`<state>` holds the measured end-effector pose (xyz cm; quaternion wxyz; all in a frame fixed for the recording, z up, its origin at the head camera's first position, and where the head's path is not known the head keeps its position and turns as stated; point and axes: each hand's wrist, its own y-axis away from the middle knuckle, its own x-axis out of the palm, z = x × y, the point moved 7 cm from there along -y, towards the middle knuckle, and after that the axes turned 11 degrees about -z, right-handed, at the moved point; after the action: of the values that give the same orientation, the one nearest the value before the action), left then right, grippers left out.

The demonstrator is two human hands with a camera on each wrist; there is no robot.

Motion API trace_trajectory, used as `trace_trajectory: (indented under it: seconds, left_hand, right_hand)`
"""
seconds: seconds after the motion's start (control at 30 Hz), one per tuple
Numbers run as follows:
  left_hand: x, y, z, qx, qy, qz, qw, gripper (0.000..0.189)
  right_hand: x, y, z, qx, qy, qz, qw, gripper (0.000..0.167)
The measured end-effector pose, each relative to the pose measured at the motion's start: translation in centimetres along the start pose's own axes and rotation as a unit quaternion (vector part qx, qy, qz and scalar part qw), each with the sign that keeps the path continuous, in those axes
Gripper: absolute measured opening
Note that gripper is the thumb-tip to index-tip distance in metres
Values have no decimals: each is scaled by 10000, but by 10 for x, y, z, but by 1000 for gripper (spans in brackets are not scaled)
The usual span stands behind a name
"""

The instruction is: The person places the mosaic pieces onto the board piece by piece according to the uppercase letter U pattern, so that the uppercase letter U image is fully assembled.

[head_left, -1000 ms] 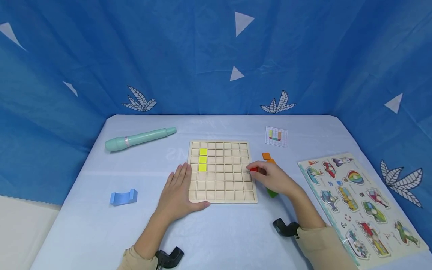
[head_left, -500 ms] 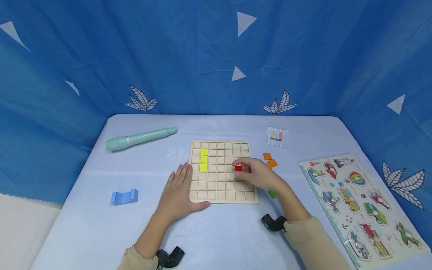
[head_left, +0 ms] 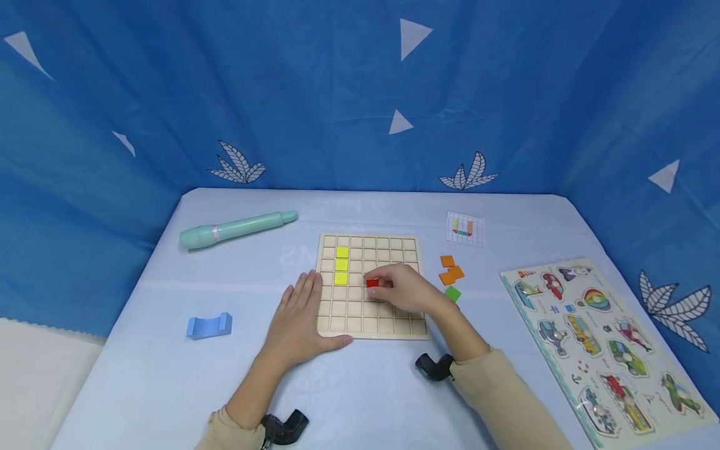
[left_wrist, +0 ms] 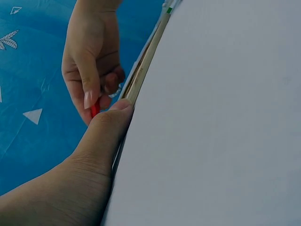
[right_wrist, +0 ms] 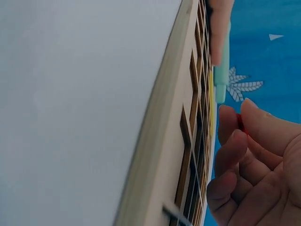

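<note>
Board [head_left: 355,294] holds three yellow tiles [head_left: 341,265]; right hand [head_left: 406,289] pinches red tile [head_left: 372,283] over it; left hand [head_left: 296,322], fingers straight, touches its edge.

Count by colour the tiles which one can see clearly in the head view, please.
Yellow tiles: 3
Orange tiles: 3
Green tile: 1
Red tile, pinched by the right hand: 1
Total: 8 clearly visible; the right forearm may hide others.
</note>
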<state>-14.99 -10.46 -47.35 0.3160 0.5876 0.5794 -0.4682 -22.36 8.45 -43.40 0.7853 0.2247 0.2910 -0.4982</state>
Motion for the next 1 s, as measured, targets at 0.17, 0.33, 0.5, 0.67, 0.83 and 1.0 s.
trace_trajectory:
  seconds: [0.17,0.33,0.5,0.67,0.83,1.0]
  left_hand:
    - [0,0,0,2,-10,3,10000,131]
    - [0,0,0,14,6,-11,10000,131]
    - [1,-1,0,47,-29,-3,10000,131]
    - [1,-2,0,61,-31,11,10000,131]
    - [1,-2,-1,75,-16,13,10000,131]
    - [0,-1,0,72,-14,-5,10000,131]
  right_hand:
    - [11,-5,9,16,20,37,10000,32]
    - [23,-10,16,-14,-62,158,9999,32]
    - [32,-14,22,-72,43,274,9996,35]
    - [34,-17,26,-177,209,258,9993,34]
    - [35,-18,27,-251,280,215,9991,33]
    - [38,-18,28,-338,419,218,9983,34]
